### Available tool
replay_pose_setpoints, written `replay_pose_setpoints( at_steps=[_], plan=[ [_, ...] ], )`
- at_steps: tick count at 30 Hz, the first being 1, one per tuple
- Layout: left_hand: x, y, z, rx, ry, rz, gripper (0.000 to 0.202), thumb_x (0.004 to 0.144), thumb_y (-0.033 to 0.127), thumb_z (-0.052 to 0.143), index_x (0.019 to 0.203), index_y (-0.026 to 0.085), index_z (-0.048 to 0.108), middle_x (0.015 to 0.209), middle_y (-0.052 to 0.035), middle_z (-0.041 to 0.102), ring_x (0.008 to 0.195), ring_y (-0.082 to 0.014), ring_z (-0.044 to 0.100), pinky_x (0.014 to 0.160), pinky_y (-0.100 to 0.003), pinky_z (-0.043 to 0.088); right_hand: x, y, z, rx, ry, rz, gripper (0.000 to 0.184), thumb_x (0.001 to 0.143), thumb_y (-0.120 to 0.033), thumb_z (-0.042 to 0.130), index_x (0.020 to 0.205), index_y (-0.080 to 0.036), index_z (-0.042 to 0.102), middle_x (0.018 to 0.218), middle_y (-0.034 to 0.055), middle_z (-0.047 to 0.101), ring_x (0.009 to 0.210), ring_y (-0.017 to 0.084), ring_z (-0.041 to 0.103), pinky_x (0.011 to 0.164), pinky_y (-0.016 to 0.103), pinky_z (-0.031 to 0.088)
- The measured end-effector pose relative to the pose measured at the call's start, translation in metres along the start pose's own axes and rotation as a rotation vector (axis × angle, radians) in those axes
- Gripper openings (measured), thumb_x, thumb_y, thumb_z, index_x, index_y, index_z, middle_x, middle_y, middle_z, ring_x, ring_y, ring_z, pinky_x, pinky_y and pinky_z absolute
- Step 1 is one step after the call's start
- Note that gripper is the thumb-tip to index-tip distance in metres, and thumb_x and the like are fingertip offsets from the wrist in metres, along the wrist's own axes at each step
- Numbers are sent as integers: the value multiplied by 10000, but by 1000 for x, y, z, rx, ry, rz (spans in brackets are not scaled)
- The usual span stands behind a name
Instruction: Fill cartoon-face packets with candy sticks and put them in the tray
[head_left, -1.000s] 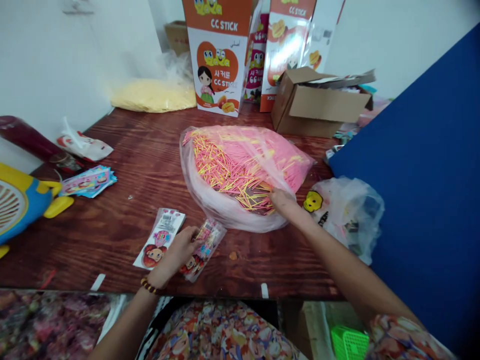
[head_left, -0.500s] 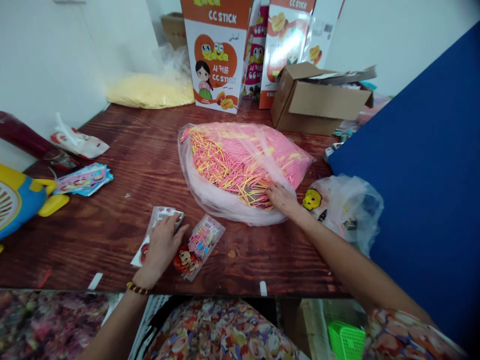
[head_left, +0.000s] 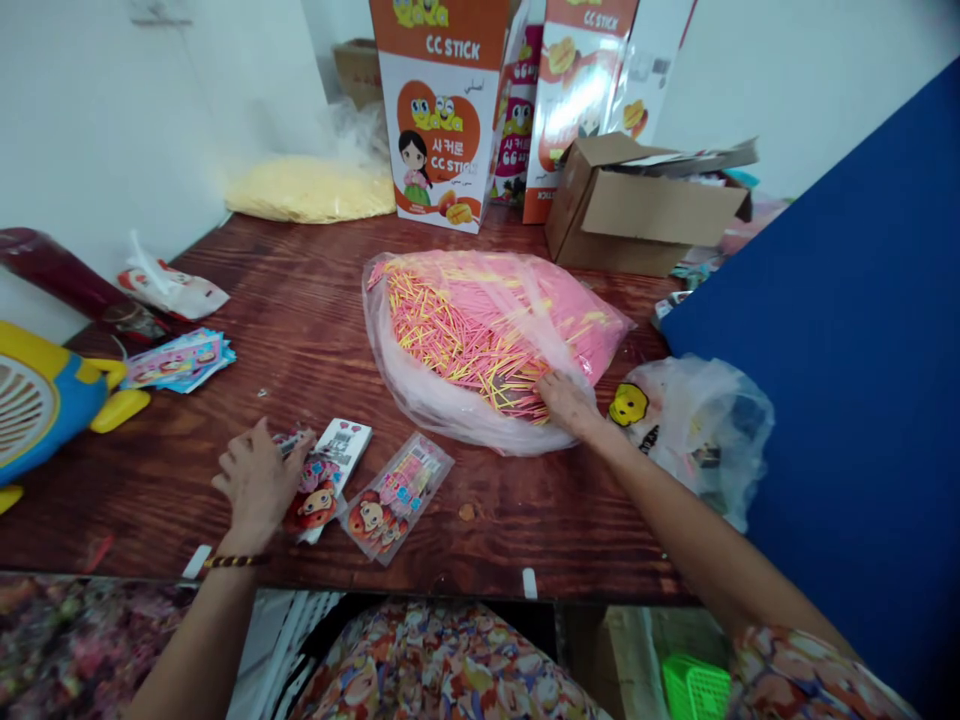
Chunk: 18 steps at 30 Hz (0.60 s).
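My left hand (head_left: 259, 475) is closed at the thumb and fingertips on the upper edge of a clear printed plastic pouch (head_left: 316, 500) with a red-haired cartoon figure. Under and beside that pouch lies a white printed card stack (head_left: 347, 447). Another cartoon pouch (head_left: 401, 495), seemingly with pink and yellow sticks inside, lies flat to its right. On the right, my right hand (head_left: 566, 400) reaches into the open mouth of a large clear bag (head_left: 442, 415). Its fingers curl at the edge of the thin pink and yellow sticks (head_left: 457, 330); the fingertips are partly hidden.
A crumpled plastic bag (head_left: 709, 430) lies right of my forearm, beside a blue panel (head_left: 840, 380). Behind stand CC Stick cartons (head_left: 442, 130), an open cardboard box (head_left: 652, 210) and a yellow-filled bag (head_left: 311, 190). Packets (head_left: 180, 360) and a blue-yellow toy-like object (head_left: 52, 400) sit left.
My left hand has shifted left from the card stack, pulling a cartoon pouch partly off it and uncovering the white stack. My right hand stays at the sticks. The view has shifted slightly.
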<state>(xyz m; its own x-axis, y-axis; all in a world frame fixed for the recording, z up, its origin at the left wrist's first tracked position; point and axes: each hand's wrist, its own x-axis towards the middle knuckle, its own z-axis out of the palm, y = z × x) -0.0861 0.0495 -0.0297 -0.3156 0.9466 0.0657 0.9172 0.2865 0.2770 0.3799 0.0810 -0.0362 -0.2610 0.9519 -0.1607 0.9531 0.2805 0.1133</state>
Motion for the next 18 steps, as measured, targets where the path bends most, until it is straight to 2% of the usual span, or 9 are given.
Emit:
replay_pose_setpoints(
  at_steps=[2, 5, 10, 12, 14, 18],
  plan=[
    [0, -9, 0, 1, -24, -80, 861, 875, 696, 412, 1432, 39, 401, 1355, -359, 436, 1217, -568, 449, 899, -677, 387, 1, 2, 2, 18, -5, -2, 304, 955, -110, 365, 1109, -80, 625, 1070, 169, 660, 1055, 270, 531, 926, 365, 396],
    [-1, -20, 3, -16, 0, -147, 938, 838, 748, 412, 1429, 22, 372, 1372, -363, 412, 1244, -578, 434, 922, -680, 378, 2, 2, 5, 47, -17, -15, 298, 913, -75, 399, 1098, -88, 633, 1057, 160, 669, 1043, 271, 540, 913, 366, 400],
    [3, -27, 8, 7, -92, -142, 852, 805, 787, 400, 1223, 61, 557, 1279, -353, 513, 1214, -558, 472, 903, -677, 387, 5, 1, 5, 112, -10, -8, 310, 861, -29, 414, 1064, -64, 647, 1116, 204, 657, 1078, 285, 542, 949, 391, 397],
    [8, -27, 8, -1, -122, -131, 806, 800, 773, 426, 1173, 75, 581, 1254, -349, 541, 1202, -550, 487, 886, -669, 399, 6, 2, 5, 155, 5, 3, 288, 861, -36, 426, 1031, -79, 655, 1107, 200, 662, 1070, 280, 551, 944, 386, 405],
    [13, -28, 10, -43, -100, -116, 714, 816, 714, 465, 1158, 97, 584, 1234, -314, 577, 1204, -520, 503, 897, -648, 408, 7, 3, 6, 215, 31, 22, 263, 861, -44, 444, 1002, -100, 659, 1096, 179, 671, 1050, 265, 565, 934, 366, 411],
    [19, -32, 13, -283, -34, -54, 391, 849, 519, 520, 1021, 178, 601, 1017, -136, 686, 1040, -359, 628, 886, -505, 478, 7, 5, 9, 378, 109, 92, 179, 902, -135, 483, 934, -141, 659, 981, 130, 699, 950, 235, 601, 861, 317, 427]
  ],
)
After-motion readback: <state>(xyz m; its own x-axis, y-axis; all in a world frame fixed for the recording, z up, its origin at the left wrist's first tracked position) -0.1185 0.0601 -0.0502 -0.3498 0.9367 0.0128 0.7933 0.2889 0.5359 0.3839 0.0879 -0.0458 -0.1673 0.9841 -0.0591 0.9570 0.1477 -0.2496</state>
